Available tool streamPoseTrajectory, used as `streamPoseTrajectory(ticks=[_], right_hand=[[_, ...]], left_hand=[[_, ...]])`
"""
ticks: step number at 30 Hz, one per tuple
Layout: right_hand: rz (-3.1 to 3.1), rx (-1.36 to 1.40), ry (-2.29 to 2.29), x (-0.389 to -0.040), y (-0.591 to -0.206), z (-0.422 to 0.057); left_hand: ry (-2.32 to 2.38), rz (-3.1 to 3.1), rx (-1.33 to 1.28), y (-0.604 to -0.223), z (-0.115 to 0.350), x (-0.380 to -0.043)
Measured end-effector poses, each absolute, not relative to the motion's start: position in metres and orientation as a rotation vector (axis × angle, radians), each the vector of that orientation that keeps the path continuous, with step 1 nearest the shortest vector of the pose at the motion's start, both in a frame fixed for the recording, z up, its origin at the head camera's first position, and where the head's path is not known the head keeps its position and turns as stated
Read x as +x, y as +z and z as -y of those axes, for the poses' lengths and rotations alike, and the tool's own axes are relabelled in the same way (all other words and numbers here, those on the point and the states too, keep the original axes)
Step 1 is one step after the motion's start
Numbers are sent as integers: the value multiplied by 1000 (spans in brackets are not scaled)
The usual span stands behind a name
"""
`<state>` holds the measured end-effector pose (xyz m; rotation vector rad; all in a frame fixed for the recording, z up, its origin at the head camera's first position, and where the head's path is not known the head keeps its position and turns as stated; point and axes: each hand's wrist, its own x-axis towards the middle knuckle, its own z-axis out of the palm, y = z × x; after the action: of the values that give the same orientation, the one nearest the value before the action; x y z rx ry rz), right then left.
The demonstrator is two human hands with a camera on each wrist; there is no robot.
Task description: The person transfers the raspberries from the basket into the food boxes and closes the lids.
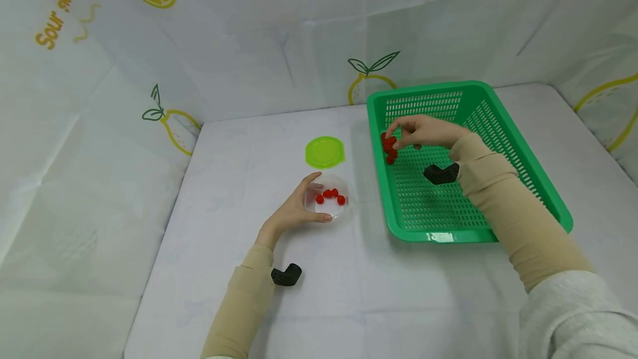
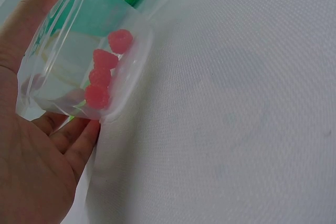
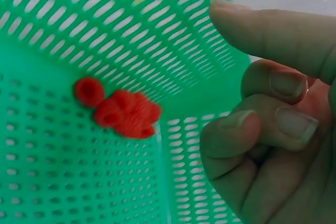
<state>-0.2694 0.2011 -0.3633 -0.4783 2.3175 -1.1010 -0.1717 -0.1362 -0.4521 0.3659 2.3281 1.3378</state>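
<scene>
My left hand point(image 1: 294, 207) holds a clear plastic tub point(image 1: 331, 209), thumb and fingers spread around its side. Several raspberries point(image 2: 120, 41) lie on the tub's bottom in the left wrist view. Over the left part of a green basket point(image 1: 413, 235), my right hand point(image 1: 422, 129) hovers with thumb and index finger apart and the other fingers curled. Nothing shows between its fingers. A small cluster of raspberries point(image 3: 128, 114) lies in the basket against its wall, close to the right fingertips; one berry sits at the edge of the cluster.
A lime-green round lid point(image 1: 325, 152) lies flat on the white-covered table point(image 1: 239, 181), just behind the tub. The basket's slotted walls rise around the right hand. A white lemon-print cloth point(image 1: 279, 60) hangs behind the table. Black wrist-worn devices point(image 1: 287, 275) stick out from both sleeves.
</scene>
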Motion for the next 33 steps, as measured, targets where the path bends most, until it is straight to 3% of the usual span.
streamPoseTrajectory(ticks=[12,33], right_hand=[[-2372,-405,-967,-280,-397,-207],[-2438,-563,-738,-280,-418,-199]], left_hand=[[1345,-2348,359,-458,135,-173],[1361,-2349,363,-459,137,-174]])
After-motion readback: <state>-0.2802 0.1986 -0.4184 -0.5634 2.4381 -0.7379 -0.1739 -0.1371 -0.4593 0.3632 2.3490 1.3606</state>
